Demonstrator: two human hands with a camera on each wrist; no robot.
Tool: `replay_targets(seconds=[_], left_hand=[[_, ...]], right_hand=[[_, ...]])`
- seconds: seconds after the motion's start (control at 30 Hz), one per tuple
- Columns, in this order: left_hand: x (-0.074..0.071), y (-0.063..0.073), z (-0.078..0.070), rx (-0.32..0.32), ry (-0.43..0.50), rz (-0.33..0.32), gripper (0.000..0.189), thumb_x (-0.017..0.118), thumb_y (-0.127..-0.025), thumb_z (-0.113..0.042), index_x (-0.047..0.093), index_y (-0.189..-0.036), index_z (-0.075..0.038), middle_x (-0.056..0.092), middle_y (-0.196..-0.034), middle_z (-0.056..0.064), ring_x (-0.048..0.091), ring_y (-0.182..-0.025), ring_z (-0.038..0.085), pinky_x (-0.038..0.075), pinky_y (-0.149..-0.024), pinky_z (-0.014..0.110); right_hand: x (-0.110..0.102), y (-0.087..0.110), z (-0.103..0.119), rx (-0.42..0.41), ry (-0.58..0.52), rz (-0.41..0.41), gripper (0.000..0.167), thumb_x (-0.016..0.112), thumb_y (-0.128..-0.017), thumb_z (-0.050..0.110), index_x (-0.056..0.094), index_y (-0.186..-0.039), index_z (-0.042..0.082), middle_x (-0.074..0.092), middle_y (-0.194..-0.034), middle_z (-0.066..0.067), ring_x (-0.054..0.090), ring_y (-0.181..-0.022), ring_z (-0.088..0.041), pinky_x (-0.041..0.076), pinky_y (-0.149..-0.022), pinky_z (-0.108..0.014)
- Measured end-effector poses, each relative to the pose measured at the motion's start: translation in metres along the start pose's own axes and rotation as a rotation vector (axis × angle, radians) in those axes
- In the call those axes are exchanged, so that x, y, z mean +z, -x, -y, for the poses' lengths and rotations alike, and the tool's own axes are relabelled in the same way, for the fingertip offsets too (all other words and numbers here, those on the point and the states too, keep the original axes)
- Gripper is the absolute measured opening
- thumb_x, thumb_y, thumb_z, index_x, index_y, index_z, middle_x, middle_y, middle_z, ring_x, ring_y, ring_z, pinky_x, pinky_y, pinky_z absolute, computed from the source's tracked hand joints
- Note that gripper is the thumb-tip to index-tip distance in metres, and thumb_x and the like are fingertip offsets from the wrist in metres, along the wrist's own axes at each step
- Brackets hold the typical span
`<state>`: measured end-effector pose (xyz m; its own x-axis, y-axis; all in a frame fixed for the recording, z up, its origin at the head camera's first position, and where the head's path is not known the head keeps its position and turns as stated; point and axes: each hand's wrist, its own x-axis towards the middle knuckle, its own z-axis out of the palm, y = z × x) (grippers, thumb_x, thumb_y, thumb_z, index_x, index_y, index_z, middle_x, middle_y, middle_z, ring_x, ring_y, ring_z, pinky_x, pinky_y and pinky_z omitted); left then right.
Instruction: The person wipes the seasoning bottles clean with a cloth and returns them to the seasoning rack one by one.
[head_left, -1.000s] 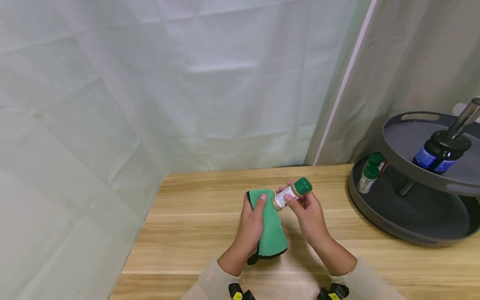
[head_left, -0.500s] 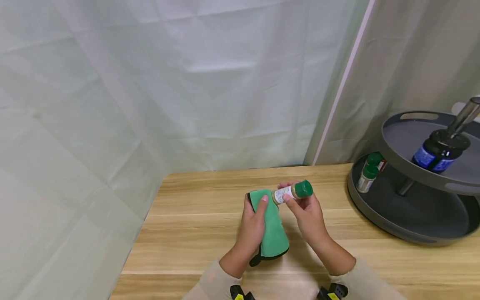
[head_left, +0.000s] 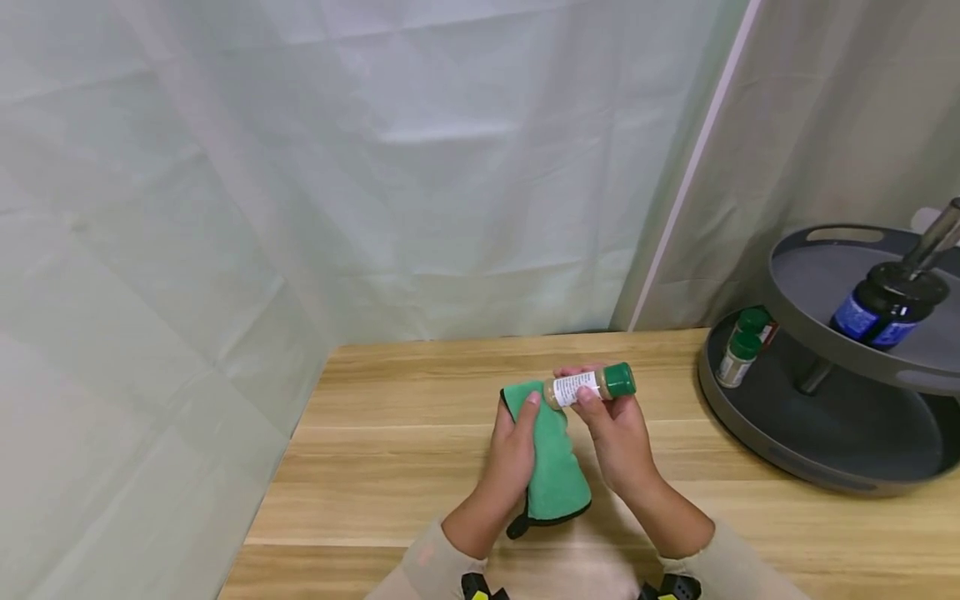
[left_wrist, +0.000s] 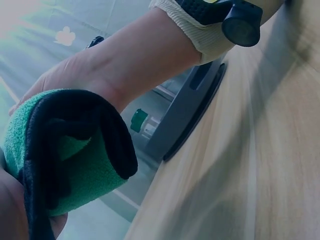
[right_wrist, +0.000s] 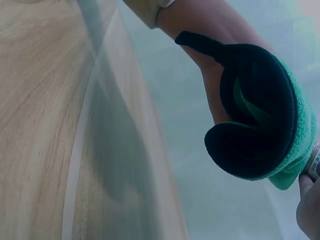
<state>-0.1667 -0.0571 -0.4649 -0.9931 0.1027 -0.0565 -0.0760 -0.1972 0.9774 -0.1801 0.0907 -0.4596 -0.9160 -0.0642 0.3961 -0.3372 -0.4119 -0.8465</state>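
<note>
My left hand (head_left: pixel 513 454) grips a folded green cloth (head_left: pixel 557 475) with black edging, thumb on top. In the left wrist view the cloth (left_wrist: pixel 85 195) curls into a loose roll, its dark trim facing the camera. My right hand (head_left: pixel 618 433) holds a small spice jar (head_left: pixel 576 388) with a green cap and white label, thumb across the label. The jar lies nearly level, cap to the right, its base right at the cloth's upper edge. Only a sliver of the jar (right_wrist: pixel 315 162) shows in the right wrist view, beside the cloth (right_wrist: pixel 300 135).
A grey two-tier round tray (head_left: pixel 787 467) stands at the right of the wooden table (head_left: pixel 375 475). Two green-capped jars (head_left: pixel 737 360) sit on its lower tier. A dark bottle with a blue label (head_left: pixel 885 308) is on the upper tier. Pale curtains (head_left: pixel 450 208) hang behind.
The jar has turned from a slant to nearly level, its cap shifting slightly right and down. The cloth and left hand have moved a little right. Both holds stay the same.
</note>
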Motion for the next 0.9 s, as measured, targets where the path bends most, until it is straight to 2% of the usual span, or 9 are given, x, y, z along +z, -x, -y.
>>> replay_targets(seconds=[0.17, 0.33, 0.67, 0.77, 0.9], left_hand=[[-0.0020, -0.0015, -0.0028, -0.001, 0.008, -0.002, 0.049, 0.047, -0.104, -0.053, 0.038, -0.135, -0.016, 0.064, -0.106, 0.010, 0.068, -0.087, 0.020, 0.060, -0.076, 0.035], [-0.0049, -0.0036, -0.0043, 0.021, -0.034, -0.028, 0.051, 0.047, -0.104, -0.055, 0.038, -0.135, -0.016, 0.062, -0.115, 0.010, 0.066, -0.092, 0.019, 0.059, -0.079, 0.033], [-0.0082, -0.0034, -0.0092, 0.038, -0.038, -0.050, 0.054, 0.048, -0.101, -0.060, 0.040, -0.134, -0.018, 0.062, -0.118, 0.010, 0.067, -0.093, 0.020, 0.059, -0.079, 0.036], [-0.0089, -0.0036, -0.0097, 0.039, -0.035, -0.058, 0.054, 0.049, -0.100, -0.061, 0.040, -0.134, -0.019, 0.060, -0.118, 0.012, 0.066, -0.092, 0.021, 0.059, -0.078, 0.035], [-0.0093, -0.0038, -0.0097, 0.045, -0.028, -0.062, 0.054, 0.049, -0.100, -0.060, 0.040, -0.133, -0.018, 0.058, -0.118, 0.014, 0.064, -0.091, 0.019, 0.058, -0.078, 0.034]], right_hand=[[0.0015, 0.0011, 0.0031, 0.003, -0.026, 0.067, 0.026, 0.044, -0.108, 0.006, 0.044, -0.130, -0.008, 0.065, -0.129, -0.009, 0.061, -0.129, -0.020, 0.050, -0.106, -0.030], [0.0016, 0.0034, 0.0057, 0.012, -0.021, 0.094, 0.024, 0.043, -0.107, 0.004, 0.046, -0.129, -0.006, 0.066, -0.126, -0.006, 0.064, -0.124, -0.018, 0.052, -0.104, -0.030], [-0.0052, 0.0024, 0.0084, -0.002, 0.139, 0.146, 0.025, 0.046, -0.106, 0.004, 0.047, -0.127, -0.008, 0.067, -0.121, -0.005, 0.065, -0.119, -0.014, 0.054, -0.100, -0.028], [-0.0067, 0.0013, 0.0077, 0.009, 0.153, 0.144, 0.024, 0.046, -0.106, 0.004, 0.045, -0.128, -0.007, 0.067, -0.120, -0.003, 0.065, -0.118, -0.013, 0.053, -0.100, -0.027], [-0.0070, 0.0010, 0.0070, 0.039, 0.189, 0.104, 0.027, 0.049, -0.106, 0.004, 0.043, -0.130, -0.007, 0.068, -0.120, 0.000, 0.066, -0.118, -0.011, 0.052, -0.100, -0.024]])
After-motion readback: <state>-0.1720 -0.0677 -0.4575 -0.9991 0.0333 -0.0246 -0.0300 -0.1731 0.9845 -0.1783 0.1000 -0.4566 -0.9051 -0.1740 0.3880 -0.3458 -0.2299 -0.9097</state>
